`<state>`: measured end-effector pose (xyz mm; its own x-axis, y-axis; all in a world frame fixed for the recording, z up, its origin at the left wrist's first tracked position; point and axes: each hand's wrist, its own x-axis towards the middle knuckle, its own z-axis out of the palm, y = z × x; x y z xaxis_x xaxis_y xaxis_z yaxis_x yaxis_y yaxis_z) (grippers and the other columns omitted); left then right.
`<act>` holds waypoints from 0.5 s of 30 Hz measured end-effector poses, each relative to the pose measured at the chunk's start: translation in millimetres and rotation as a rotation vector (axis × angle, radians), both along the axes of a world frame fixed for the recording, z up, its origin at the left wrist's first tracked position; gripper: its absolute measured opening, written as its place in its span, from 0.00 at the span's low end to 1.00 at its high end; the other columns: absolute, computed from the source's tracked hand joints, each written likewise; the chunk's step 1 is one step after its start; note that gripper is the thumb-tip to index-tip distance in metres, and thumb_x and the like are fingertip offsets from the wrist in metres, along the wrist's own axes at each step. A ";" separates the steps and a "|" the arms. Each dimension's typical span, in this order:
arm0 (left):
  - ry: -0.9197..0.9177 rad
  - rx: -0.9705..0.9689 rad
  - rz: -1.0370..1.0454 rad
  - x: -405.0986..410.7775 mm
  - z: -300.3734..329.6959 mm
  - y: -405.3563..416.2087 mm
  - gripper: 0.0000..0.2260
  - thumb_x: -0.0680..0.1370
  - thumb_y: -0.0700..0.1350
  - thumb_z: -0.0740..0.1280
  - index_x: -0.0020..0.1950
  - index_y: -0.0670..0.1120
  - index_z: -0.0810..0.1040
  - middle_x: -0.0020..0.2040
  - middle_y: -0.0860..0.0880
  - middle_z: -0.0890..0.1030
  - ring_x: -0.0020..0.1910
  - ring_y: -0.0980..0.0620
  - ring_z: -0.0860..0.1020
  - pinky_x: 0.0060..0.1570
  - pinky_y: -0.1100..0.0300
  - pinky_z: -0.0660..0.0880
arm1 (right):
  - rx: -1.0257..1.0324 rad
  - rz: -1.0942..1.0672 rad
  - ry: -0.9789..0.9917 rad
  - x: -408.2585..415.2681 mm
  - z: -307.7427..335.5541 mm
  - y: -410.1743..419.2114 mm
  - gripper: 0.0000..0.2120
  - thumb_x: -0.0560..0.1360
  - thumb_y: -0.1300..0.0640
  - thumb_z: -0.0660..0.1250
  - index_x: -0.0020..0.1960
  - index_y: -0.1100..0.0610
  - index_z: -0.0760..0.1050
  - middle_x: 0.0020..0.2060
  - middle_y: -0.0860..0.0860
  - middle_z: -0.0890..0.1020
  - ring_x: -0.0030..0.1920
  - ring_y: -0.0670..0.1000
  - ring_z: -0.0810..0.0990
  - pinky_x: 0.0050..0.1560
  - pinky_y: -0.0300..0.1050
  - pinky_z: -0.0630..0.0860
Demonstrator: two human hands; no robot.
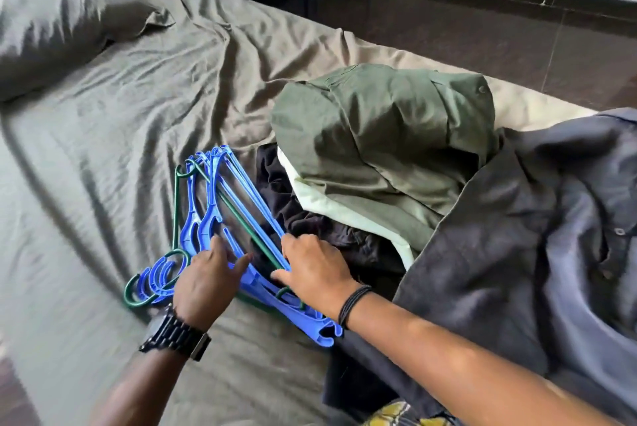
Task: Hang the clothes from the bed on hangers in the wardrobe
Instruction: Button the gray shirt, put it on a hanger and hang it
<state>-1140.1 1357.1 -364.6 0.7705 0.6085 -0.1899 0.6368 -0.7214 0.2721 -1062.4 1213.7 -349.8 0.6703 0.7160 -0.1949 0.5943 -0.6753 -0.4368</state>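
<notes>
1. The hangers [220,218], a blue stack with a green one among them, lie on the bed [103,149] just beside the pile of clothes [379,149].
2. Your left hand [206,281] rests on the stack, fingers fairly straight, gripping nothing.
3. Your right hand [313,267] touches the hanger bars with fingers spread; no firm hold shows.
4. You seem to be separating one hanger. Next, lift it free, then take the green shirt [396,122] on top.
</notes>
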 end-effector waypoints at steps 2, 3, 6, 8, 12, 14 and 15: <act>-0.092 -0.043 0.038 -2.9 -3.1 -3.2 0.15 0.76 0.54 0.67 0.48 0.43 0.71 0.43 0.45 0.76 0.47 0.42 0.75 0.41 0.52 0.67 | 0.020 -0.004 -0.040 -2.4 -3.9 0.4 0.15 0.77 0.52 0.67 0.59 0.57 0.67 0.57 0.57 0.75 0.56 0.60 0.79 0.52 0.51 0.74; -0.094 -0.063 0.049 -3.1 -5.3 -3.5 0.15 0.75 0.54 0.68 0.48 0.43 0.72 0.43 0.44 0.77 0.47 0.42 0.76 0.43 0.52 0.69 | 0.032 -0.007 -0.050 -3.1 -5.1 -0.2 0.15 0.78 0.53 0.66 0.60 0.57 0.67 0.58 0.57 0.74 0.56 0.59 0.79 0.52 0.50 0.75; -0.090 -0.072 0.049 -2.7 -7.9 -6.6 0.14 0.75 0.54 0.69 0.48 0.43 0.76 0.42 0.46 0.76 0.46 0.43 0.77 0.44 0.51 0.71 | 0.066 -0.033 -0.088 -3.1 -8.6 -2.4 0.12 0.79 0.55 0.64 0.60 0.57 0.66 0.57 0.56 0.73 0.54 0.59 0.80 0.49 0.50 0.75; -0.185 -0.112 0.070 -1.4 -6.6 -9.6 0.12 0.73 0.51 0.71 0.47 0.44 0.76 0.42 0.48 0.73 0.44 0.47 0.74 0.44 0.54 0.69 | 0.084 -0.081 -0.136 -1.1 -11.7 -3.9 0.11 0.80 0.59 0.62 0.60 0.56 0.65 0.56 0.56 0.73 0.52 0.59 0.81 0.47 0.49 0.76; -0.422 -0.324 0.264 -4.1 -8.0 -13.6 0.15 0.70 0.41 0.75 0.51 0.46 0.73 0.50 0.46 0.69 0.38 0.57 0.73 0.46 0.59 0.68 | 0.093 -0.087 -0.125 7.4 -12.0 -8.0 0.08 0.79 0.63 0.60 0.58 0.59 0.67 0.55 0.57 0.77 0.54 0.59 0.80 0.49 0.50 0.75; -0.652 -0.454 0.403 -7.2 -8.6 -14.3 0.18 0.69 0.37 0.76 0.49 0.50 0.70 0.49 0.46 0.69 0.37 0.53 0.76 0.43 0.55 0.74 | 0.171 -0.134 -0.028 14.9 -7.6 -9.1 0.07 0.78 0.61 0.61 0.55 0.61 0.69 0.51 0.58 0.78 0.53 0.60 0.78 0.50 0.51 0.73; -0.796 -0.524 0.462 -8.3 -6.7 -15.0 0.20 0.69 0.35 0.75 0.48 0.52 0.68 0.46 0.47 0.69 0.38 0.51 0.77 0.42 0.57 0.75 | 0.225 -0.177 0.038 18.0 -5.1 -9.1 0.07 0.76 0.60 0.63 0.54 0.61 0.70 0.48 0.57 0.79 0.52 0.59 0.77 0.50 0.50 0.72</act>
